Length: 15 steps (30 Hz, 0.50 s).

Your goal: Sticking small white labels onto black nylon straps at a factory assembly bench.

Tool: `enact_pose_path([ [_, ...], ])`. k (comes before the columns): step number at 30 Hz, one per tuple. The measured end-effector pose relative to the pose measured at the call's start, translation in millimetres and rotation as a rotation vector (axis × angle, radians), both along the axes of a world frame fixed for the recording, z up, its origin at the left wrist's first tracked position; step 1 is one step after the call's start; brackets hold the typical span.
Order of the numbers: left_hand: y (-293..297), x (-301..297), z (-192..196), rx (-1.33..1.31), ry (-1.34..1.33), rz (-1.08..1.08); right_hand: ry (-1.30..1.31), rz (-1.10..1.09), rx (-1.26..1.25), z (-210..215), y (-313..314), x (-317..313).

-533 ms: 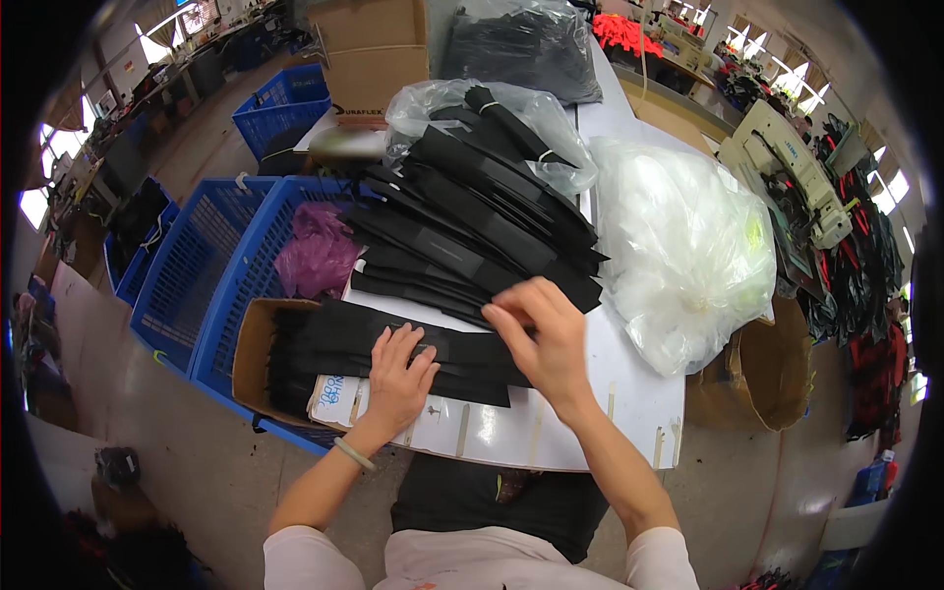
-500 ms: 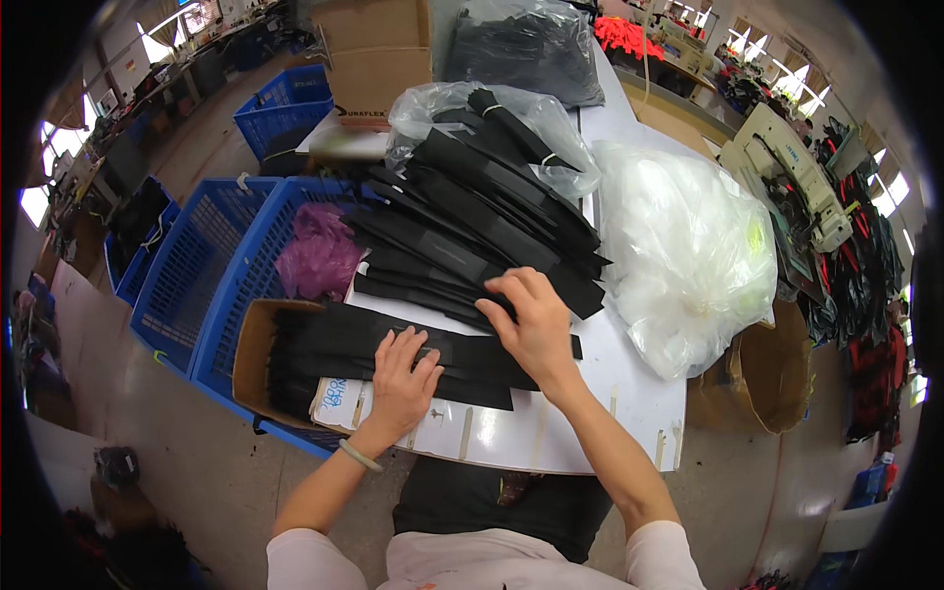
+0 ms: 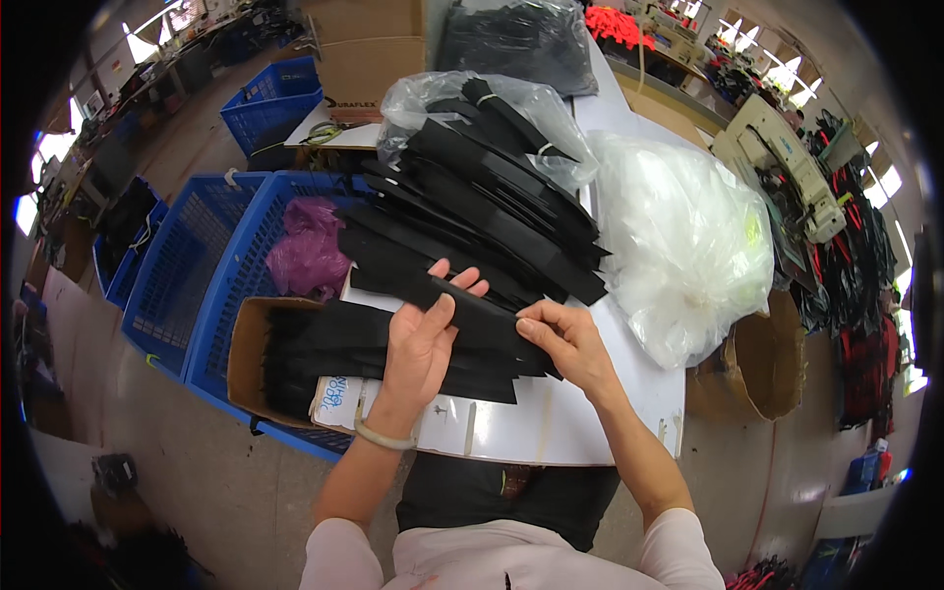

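Note:
A long black fabric strip (image 3: pixel 482 323) is held up between my hands, over the front of the white table (image 3: pixel 580 423). My left hand (image 3: pixel 425 339) grips it near its middle, thumb on top and fingers beneath. At its right end, my right hand (image 3: pixel 568 339) pinches the edge between thumb and fingers. Below lie more flat black strips (image 3: pixel 374 329), their left ends reaching into a cardboard box (image 3: pixel 246 344). Just beyond my hands, a large pile of black strips (image 3: pixel 492 192) fans across the table.
Blue plastic crates (image 3: pixel 211 285) stand at the left, one holding a purple bag (image 3: pixel 307 246). A bulging clear plastic bag (image 3: pixel 678 246) sits at the table's right, above an open cardboard carton (image 3: pixel 762 364). Further right is a sewing machine (image 3: pixel 787 162). A bagged black bundle (image 3: pixel 516 44) lies at the back.
Both hands have lifted off the table's strips and now hold one black strip up. My left hand has turned over and moved right; my right hand has shifted slightly right and nearer me.

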State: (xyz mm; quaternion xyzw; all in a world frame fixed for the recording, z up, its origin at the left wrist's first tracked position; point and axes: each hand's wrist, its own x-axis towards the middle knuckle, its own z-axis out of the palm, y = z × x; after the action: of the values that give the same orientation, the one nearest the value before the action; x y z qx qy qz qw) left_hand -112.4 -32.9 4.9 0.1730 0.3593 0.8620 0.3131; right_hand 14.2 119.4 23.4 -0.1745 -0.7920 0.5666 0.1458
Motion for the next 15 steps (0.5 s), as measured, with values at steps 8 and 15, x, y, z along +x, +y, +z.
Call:
enact_pose_path([
  [8,38.4,67.9,7.2,-0.087,0.018,-0.139,0.048,-0.232,-0.154,-15.5,-20.2,76.8],
  [15,69.9,107.7,-3.2,-0.213,-0.019,-0.197,0.109,-0.322,-0.197,-34.0,-13.4,126.1],
])
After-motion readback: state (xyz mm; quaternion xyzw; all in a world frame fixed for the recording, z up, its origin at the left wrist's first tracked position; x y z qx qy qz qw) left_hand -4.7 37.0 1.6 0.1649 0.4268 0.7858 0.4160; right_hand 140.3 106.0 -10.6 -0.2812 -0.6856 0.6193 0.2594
